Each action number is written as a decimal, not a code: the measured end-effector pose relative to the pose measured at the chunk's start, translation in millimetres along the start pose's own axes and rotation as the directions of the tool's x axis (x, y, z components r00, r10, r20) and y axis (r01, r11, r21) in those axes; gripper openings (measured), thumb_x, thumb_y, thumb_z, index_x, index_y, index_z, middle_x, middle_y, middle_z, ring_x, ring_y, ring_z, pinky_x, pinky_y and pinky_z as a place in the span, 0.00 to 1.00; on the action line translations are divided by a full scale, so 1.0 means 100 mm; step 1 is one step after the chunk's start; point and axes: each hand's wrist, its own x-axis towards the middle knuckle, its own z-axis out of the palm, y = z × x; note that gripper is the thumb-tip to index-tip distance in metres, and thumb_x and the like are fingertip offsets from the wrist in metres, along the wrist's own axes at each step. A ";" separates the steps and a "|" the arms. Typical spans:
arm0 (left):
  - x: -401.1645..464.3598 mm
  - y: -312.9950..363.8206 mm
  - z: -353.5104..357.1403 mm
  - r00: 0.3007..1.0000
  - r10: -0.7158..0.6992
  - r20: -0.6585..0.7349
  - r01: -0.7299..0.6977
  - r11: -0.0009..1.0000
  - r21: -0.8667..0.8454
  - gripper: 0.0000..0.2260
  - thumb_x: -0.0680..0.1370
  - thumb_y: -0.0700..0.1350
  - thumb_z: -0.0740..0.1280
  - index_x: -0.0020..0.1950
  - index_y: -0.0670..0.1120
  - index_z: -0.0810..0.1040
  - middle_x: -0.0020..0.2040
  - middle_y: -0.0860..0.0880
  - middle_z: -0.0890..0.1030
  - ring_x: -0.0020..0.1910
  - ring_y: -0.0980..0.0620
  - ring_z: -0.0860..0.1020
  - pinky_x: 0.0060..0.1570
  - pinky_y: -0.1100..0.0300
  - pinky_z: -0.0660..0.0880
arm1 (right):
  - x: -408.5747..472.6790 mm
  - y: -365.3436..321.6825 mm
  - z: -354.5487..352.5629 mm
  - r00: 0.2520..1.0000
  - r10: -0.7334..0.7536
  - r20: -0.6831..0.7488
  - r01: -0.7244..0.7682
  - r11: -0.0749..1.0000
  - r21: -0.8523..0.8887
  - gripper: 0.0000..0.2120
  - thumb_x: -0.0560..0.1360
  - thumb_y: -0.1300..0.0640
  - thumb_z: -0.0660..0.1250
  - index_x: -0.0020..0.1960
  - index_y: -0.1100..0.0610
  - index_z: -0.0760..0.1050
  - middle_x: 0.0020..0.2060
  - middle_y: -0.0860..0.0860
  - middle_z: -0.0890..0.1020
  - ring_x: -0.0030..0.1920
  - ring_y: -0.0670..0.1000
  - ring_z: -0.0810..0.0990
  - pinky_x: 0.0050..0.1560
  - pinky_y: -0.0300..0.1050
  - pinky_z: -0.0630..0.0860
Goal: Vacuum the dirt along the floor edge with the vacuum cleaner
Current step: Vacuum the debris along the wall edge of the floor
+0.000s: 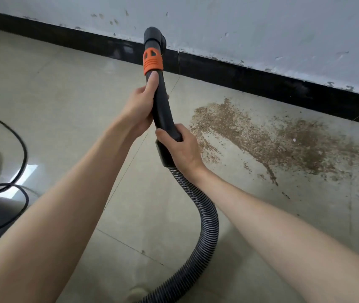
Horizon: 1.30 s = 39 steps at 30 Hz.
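Near skirting board: both hands wrapped round vacuum wand, left hand high, right hand at hose cuff. Nozzle raised off floor. Dirt lies right. Should lower nozzle flat, sweep slowly along edge.

Indoor room: tiled floor, skirting.

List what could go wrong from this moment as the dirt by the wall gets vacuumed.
1. The nozzle is raised in front of the baseboard, left of the dirt patch; sweeping down fast may scatter the loose grains.
2. The ribbed hose loops beneath the right hand; it could drag through the dirt.
3. The power cable lies looped on the floor at left, a likely snag or trip.
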 end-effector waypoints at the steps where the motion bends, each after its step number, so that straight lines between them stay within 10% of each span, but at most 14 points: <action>1: 0.03 0.03 -0.01 1.000 0.000 0.007 0.000 1.000 0.024 0.17 0.81 0.55 0.59 0.46 0.42 0.73 0.40 0.47 0.77 0.35 0.56 0.77 0.34 0.64 0.76 | 0.03 -0.02 0.04 1.000 0.013 -0.001 -0.013 0.999 0.047 0.09 0.76 0.51 0.70 0.39 0.50 0.73 0.32 0.43 0.76 0.33 0.41 0.74 0.38 0.36 0.69; 7: 0.21 0.22 0.00 0.996 0.056 0.072 -0.078 0.934 0.349 0.18 0.81 0.54 0.59 0.40 0.43 0.76 0.35 0.48 0.79 0.28 0.56 0.76 0.32 0.63 0.75 | 0.19 -0.13 0.47 0.972 0.186 0.141 -0.232 0.833 0.501 0.07 0.78 0.49 0.67 0.53 0.51 0.74 0.51 0.51 0.82 0.51 0.48 0.82 0.54 0.45 0.78; 14: 0.01 -0.33 -0.24 0.940 -0.240 0.242 0.172 0.947 0.271 0.14 0.82 0.49 0.58 0.48 0.39 0.75 0.41 0.45 0.80 0.36 0.52 0.79 0.37 0.61 0.78 | -0.10 0.38 0.23 0.946 0.232 0.228 -0.265 0.956 0.127 0.09 0.80 0.50 0.65 0.56 0.55 0.71 0.49 0.50 0.80 0.42 0.37 0.78 0.40 0.27 0.73; 20: -0.02 -0.46 -0.19 0.932 -0.327 0.156 0.319 0.945 0.074 0.19 0.81 0.56 0.59 0.51 0.38 0.70 0.41 0.44 0.76 0.35 0.49 0.77 0.37 0.58 0.78 | -0.39 0.56 0.09 0.939 0.240 0.245 -0.218 0.969 -0.113 0.08 0.78 0.47 0.66 0.50 0.49 0.69 0.47 0.51 0.81 0.47 0.49 0.81 0.46 0.44 0.77; 30: -0.20 -0.67 -0.40 0.940 -0.318 0.119 0.326 0.944 -0.046 0.18 0.81 0.57 0.57 0.46 0.42 0.71 0.30 0.48 0.75 0.27 0.53 0.74 0.33 0.62 0.75 | -0.62 0.58 0.25 0.844 0.353 0.403 -0.396 0.918 0.026 0.09 0.79 0.49 0.65 0.55 0.54 0.73 0.47 0.49 0.79 0.46 0.46 0.78 0.47 0.36 0.74; 39: -0.25 -0.49 -0.43 0.944 -0.307 0.116 0.307 0.952 0.024 0.17 0.79 0.56 0.61 0.49 0.41 0.71 0.30 0.47 0.76 0.25 0.52 0.74 0.28 0.62 0.74 | -0.63 0.48 0.36 0.822 0.337 0.459 -0.371 0.928 -0.016 0.16 0.79 0.49 0.65 0.63 0.55 0.71 0.57 0.56 0.80 0.58 0.54 0.80 0.63 0.52 0.75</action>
